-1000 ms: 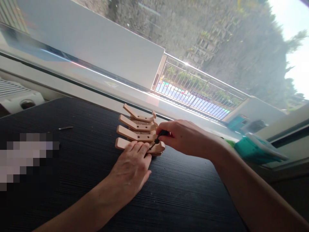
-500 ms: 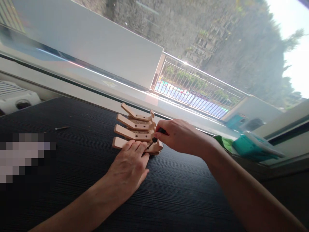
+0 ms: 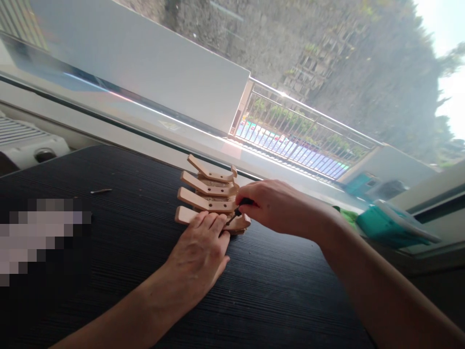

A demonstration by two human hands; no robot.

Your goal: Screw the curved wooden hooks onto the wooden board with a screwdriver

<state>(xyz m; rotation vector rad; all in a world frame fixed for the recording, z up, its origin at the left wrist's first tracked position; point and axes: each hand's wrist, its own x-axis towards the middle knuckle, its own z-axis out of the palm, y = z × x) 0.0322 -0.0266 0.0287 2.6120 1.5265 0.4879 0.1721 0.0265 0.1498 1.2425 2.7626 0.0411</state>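
A pale wooden rack with several slanted arms lies on the dark ribbed table. My left hand lies flat, fingers together, pressing on the rack's nearest arm. My right hand is closed round a small black-handled screwdriver, whose tip points down at the rack's right end, just beside my left fingertips.
A loose screw lies on the table to the left. A blurred patch covers something at the far left. A teal box with green cloth sits at the right by the window sill. A white radiator stands behind the table's left corner.
Both hands keep their places on the rack and the screwdriver; only the view shifts slightly.
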